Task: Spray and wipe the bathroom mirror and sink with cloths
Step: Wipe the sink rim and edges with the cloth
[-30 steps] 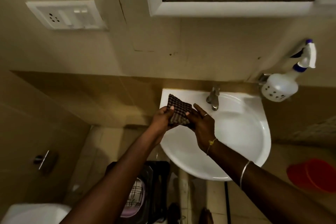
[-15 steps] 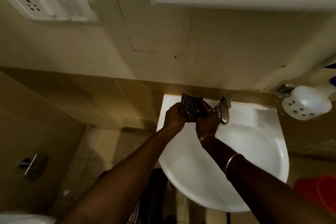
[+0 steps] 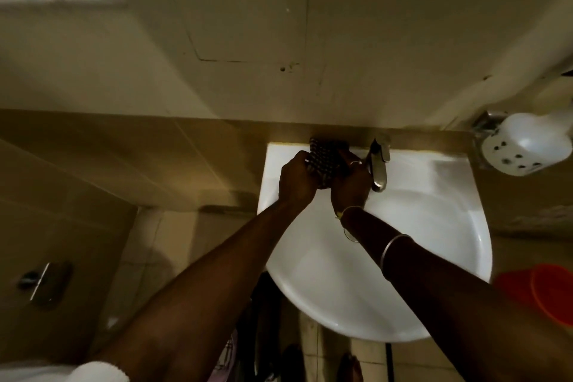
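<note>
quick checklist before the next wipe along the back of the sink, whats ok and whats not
1. Both hands on the cloth: ok. The left hand and right hand grip the checked cloth.
2. Cloth at the sink's back edge: ok, it is bunched there, left of the faucet.
3. Room beside the faucet: not ok, the right hand is close against it.
4. Spray bottle within reach: ok, on the wall to the right.
5. Cloth damp: cannot tell.
6. Basin clean: cannot tell; the picture is dim.
</note>
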{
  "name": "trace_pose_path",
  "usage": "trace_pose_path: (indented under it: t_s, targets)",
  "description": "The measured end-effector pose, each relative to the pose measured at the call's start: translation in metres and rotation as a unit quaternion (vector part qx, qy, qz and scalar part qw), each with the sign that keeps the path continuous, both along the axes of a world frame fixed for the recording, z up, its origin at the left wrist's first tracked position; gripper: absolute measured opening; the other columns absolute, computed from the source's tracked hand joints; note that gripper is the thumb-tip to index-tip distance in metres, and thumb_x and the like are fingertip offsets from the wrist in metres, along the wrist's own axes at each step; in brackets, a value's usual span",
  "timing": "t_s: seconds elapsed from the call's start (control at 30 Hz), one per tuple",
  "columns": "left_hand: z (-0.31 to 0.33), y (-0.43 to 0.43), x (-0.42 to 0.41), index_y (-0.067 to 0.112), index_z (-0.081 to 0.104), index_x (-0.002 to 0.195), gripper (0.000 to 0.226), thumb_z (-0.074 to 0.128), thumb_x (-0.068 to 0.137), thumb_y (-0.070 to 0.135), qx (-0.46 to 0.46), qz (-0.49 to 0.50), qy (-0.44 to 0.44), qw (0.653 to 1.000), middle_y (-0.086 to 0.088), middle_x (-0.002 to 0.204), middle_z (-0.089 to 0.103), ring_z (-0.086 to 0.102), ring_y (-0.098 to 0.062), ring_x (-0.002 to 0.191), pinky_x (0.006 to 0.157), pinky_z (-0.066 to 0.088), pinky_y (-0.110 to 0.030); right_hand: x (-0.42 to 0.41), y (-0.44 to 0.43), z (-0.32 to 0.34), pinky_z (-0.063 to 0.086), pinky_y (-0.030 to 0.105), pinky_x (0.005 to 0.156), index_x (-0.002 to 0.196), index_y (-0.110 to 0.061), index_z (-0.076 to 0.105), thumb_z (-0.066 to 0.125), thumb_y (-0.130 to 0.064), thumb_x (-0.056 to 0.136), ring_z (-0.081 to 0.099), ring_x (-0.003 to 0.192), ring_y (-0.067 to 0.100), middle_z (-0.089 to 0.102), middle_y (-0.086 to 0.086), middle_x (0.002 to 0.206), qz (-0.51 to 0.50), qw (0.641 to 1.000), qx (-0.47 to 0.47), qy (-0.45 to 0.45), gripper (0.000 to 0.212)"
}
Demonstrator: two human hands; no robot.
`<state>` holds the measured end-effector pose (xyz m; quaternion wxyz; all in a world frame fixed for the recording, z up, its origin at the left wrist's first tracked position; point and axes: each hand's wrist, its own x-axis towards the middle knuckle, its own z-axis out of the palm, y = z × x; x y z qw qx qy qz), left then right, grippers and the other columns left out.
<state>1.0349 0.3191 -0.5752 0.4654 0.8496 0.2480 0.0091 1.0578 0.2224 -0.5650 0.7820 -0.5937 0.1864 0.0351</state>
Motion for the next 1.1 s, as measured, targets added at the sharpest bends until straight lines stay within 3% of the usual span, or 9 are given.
trace_pose_path:
  t_s: [0.07,0.17,0.23,0.33,0.5,0.63,0.73,0.87,1.1]
  targets:
    - [0.006,-0.002,-0.003,0.009,0.061,0.126,0.03,0.065,0.098,0.021,-0.026,0.019,-0.017,0.999,-0.009,0.117,0.072,0.068,-0.026,0.103,0.076,0.051,-0.025,-0.004,-0.003,0.0,0.054,0.031,0.101,0.137,0.001,0.059,0.053,0.0,0.101,0.067,0.113,0.021,0.064,0.02,0.135,0.062,0.991,-0.108,-0.055,0.037]
    - [0.018,-0.006,-0.013,0.014,0.062,0.125,0.029,0.064,0.099,0.024,-0.071,0.057,-0.061,0.994,-0.002,0.114,0.071,0.068,-0.019,0.1,0.075,0.053,-0.021,-0.012,-0.01,0.001,0.045,0.022,0.11,0.134,-0.009,0.065,0.063,0.001,0.097,0.058,0.13,0.022,0.063,0.01,0.136,0.147,0.934,-0.27,-0.182,0.039]
    - [0.029,-0.011,-0.022,0.017,0.062,0.125,0.028,0.064,0.099,0.026,-0.106,0.062,-0.096,0.988,0.007,0.11,0.07,0.067,-0.007,0.097,0.073,0.052,-0.016,-0.014,-0.019,0.004,0.038,0.028,0.118,0.131,-0.011,0.069,0.063,0.001,0.094,0.054,0.132,0.024,0.063,0.01,0.135,0.13,0.892,-0.345,-0.26,0.039]
    - [0.042,-0.025,-0.024,0.024,0.06,0.125,0.029,0.067,0.096,0.024,-0.165,0.028,-0.145,0.975,0.016,0.108,0.068,0.065,0.004,0.096,0.083,0.059,-0.025,-0.015,-0.039,0.024,0.034,0.018,0.111,0.131,-0.01,0.069,0.051,-0.01,0.093,0.048,0.129,0.023,0.064,0.013,0.132,0.081,0.806,-0.456,-0.369,0.042]
    - [0.063,-0.055,0.005,0.028,0.058,0.118,0.028,0.066,0.092,0.021,-0.177,-0.018,-0.143,0.974,0.016,0.104,0.066,0.065,-0.005,0.097,0.085,0.059,-0.034,0.011,-0.074,0.047,0.044,0.023,0.101,0.129,-0.01,0.064,0.053,-0.008,0.098,0.045,0.121,0.008,0.055,0.005,0.132,0.07,0.836,-0.472,-0.271,0.033]
    - [0.063,-0.068,0.023,0.023,0.056,0.121,0.025,0.065,0.097,0.027,-0.179,0.013,-0.109,0.978,0.014,0.095,0.061,0.063,-0.006,0.087,0.075,0.055,-0.024,0.029,-0.085,0.042,0.049,0.042,0.097,0.13,-0.011,0.064,0.049,-0.033,0.102,0.05,0.122,0.034,0.052,0.012,0.142,0.132,0.752,-0.613,-0.204,0.039]
    - [0.052,-0.067,0.025,0.02,0.055,0.124,0.03,0.065,0.096,0.027,-0.188,0.021,-0.068,0.98,0.008,0.1,0.064,0.066,-0.016,0.094,0.084,0.06,-0.036,0.034,-0.086,0.041,0.055,0.044,0.09,0.137,-0.019,0.059,0.046,-0.05,0.102,0.058,0.117,0.034,0.056,0.013,0.138,0.195,0.726,-0.638,-0.168,0.049]
    - [0.039,-0.071,0.015,0.023,0.057,0.121,0.035,0.071,0.089,0.02,-0.216,0.027,-0.033,0.976,0.004,0.105,0.068,0.069,-0.021,0.098,0.088,0.061,-0.048,0.024,-0.087,0.035,0.053,0.037,0.089,0.131,-0.012,0.062,0.048,-0.036,0.104,0.066,0.109,0.03,0.065,0.014,0.125,0.207,0.734,-0.623,-0.174,0.039]
    - [0.034,-0.09,-0.006,0.02,0.058,0.114,0.031,0.069,0.087,0.01,-0.218,-0.002,-0.013,0.976,0.005,0.103,0.066,0.07,-0.02,0.092,0.083,0.062,-0.045,-0.007,-0.102,0.02,0.056,0.035,0.087,0.141,-0.017,0.057,0.052,-0.022,0.104,0.067,0.11,0.028,0.068,0.008,0.128,0.194,0.733,-0.612,-0.227,0.038]
